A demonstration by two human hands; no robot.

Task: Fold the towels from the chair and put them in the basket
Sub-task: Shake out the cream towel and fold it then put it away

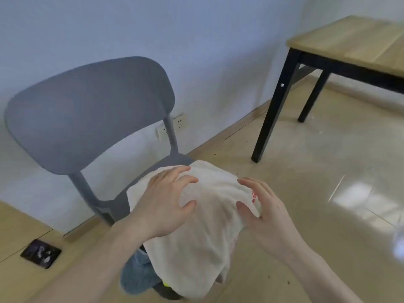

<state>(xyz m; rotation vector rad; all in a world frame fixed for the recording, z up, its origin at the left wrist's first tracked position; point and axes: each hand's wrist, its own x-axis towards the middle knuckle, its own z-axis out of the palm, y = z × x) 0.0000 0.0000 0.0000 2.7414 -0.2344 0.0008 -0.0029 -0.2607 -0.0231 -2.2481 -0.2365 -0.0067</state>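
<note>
A white towel (207, 228) lies heaped over the seat of a grey plastic chair (87, 114) and hangs off its front. My left hand (166, 202) rests on the towel's top left with fingers spread, the thumb pressing into the cloth. My right hand (262, 213) pinches the towel's right edge between thumb and fingers, near a small red mark on the cloth. The chair seat is almost wholly hidden under the towel. No basket is in view.
A wooden table (349, 40) with black legs stands at the right back. A wall with sockets (172, 126) runs behind the chair. A dark floor outlet plate (40, 253) sits at the lower left. Blue fabric (137, 276) shows below the towel.
</note>
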